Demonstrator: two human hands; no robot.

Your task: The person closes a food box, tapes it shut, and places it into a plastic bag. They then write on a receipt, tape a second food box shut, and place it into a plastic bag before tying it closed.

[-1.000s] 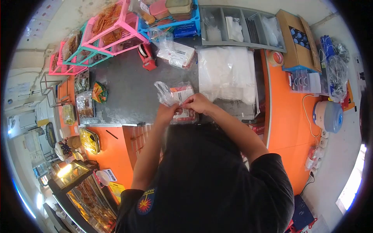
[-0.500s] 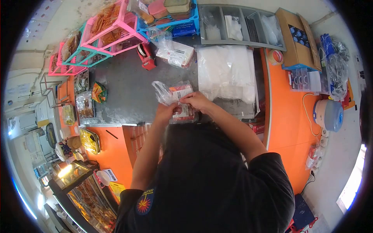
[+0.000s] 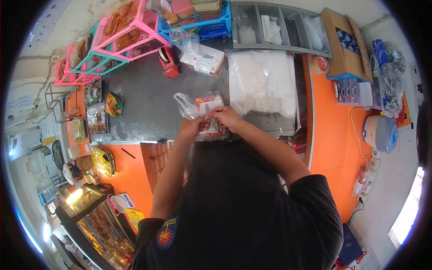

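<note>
A clear plastic bag [image 3: 185, 104] is pinched between both hands near the counter's front edge. My left hand [image 3: 194, 128] is closed on its lower part, and my right hand [image 3: 225, 118] grips it from the right with fingers together. Under and just behind the hands lies a red and white packet [image 3: 209, 101], partly covered by them. To the right is a stack of white plastic bags [image 3: 261, 83]. Farther back on the counter sit a bagged white box [image 3: 204, 60] and a red tape dispenser [image 3: 169, 64].
Pink baskets [image 3: 135, 33] and a blue basket [image 3: 220, 22] stand at the back left. A grey divided tray [image 3: 279, 42] is behind the bag stack. At right are a tape roll [image 3: 320, 65] and a cardboard box [image 3: 337, 58]. A green-orange packet [image 3: 113, 104] lies left.
The fingers of both hands have shifted slightly at the plastic bag, and my left hand sits a little higher in view. The view itself has moved slightly.
</note>
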